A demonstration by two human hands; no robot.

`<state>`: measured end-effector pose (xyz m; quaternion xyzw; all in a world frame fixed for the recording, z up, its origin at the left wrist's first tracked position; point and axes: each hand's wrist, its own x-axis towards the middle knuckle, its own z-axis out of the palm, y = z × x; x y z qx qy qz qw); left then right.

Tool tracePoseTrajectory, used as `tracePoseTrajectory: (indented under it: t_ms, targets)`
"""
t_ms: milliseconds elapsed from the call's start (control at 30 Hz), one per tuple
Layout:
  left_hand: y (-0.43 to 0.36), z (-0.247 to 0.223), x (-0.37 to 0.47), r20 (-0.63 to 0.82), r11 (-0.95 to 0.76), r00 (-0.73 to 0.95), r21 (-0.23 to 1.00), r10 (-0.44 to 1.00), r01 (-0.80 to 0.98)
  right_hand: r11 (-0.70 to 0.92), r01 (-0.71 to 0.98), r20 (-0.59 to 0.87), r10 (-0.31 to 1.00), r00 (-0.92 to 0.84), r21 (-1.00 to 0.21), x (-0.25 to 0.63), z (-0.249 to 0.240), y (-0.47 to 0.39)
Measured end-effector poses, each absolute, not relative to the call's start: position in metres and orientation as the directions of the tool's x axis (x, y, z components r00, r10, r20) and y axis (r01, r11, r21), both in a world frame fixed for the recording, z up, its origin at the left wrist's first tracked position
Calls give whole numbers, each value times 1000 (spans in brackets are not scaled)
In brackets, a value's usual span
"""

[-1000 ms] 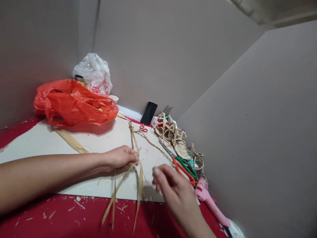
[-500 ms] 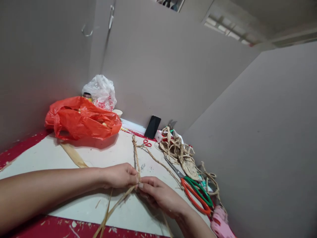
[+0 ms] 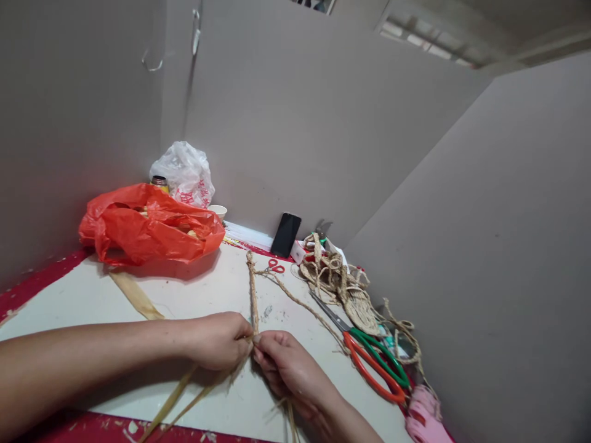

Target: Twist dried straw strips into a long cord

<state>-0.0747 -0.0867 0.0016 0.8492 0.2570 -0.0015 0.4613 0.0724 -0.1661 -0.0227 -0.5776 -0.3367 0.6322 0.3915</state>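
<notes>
A braided cord of tan plant fibre (image 3: 253, 295) runs away from me across a white board (image 3: 194, 298). At its near end my left hand (image 3: 224, 340) is closed, pinching the fibre strands, with loose strips (image 3: 178, 391) trailing below it toward the table's front edge. Thumb and fingers of my right hand (image 3: 289, 363) pinch the same working end, their tips close beside the left ones. More thin strands hang under the right palm. From near the cord's far end a thinner twisted length (image 3: 302, 303) branches off to the right.
Large scissors (image 3: 369, 357) with orange and green handles lie right of my hand. Behind them are coiled braided cords (image 3: 341, 277), a phone (image 3: 286, 235) leaning on the wall and small red-handled scissors (image 3: 276, 266). An orange plastic bag (image 3: 152, 224) sits at left, near a fibre strip (image 3: 135, 295).
My left hand has turned, its knuckles now more on top, and the loose strips below it have swung left. The fingertips of both hands have shifted slightly up the cord. The view has moved slightly.
</notes>
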Motion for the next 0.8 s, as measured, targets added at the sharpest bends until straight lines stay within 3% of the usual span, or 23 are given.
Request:
tracePoseTrajectory:
  t_ms: [167, 267, 600, 800]
  targets:
    - [-102, -8, -71, -391, -171, 816, 851, 426, 497, -419, -194, -441, 893, 89, -887, 62, -24, -170]
    - [-112, -16, -69, -343, -80, 817, 902, 463, 424, -422, -269, -451, 890, 57, -866, 60, -23, -171]
    - [-126, -35, -65, -270, 36, 804, 954, 530, 296, -391, -339, -418, 908, 9, -856, 55, -21, -174]
    - [-106, -3, -67, -474, 47, 810, 870, 345, 490, -402, -348, -408, 911, -60, -847, 66, -22, -174]
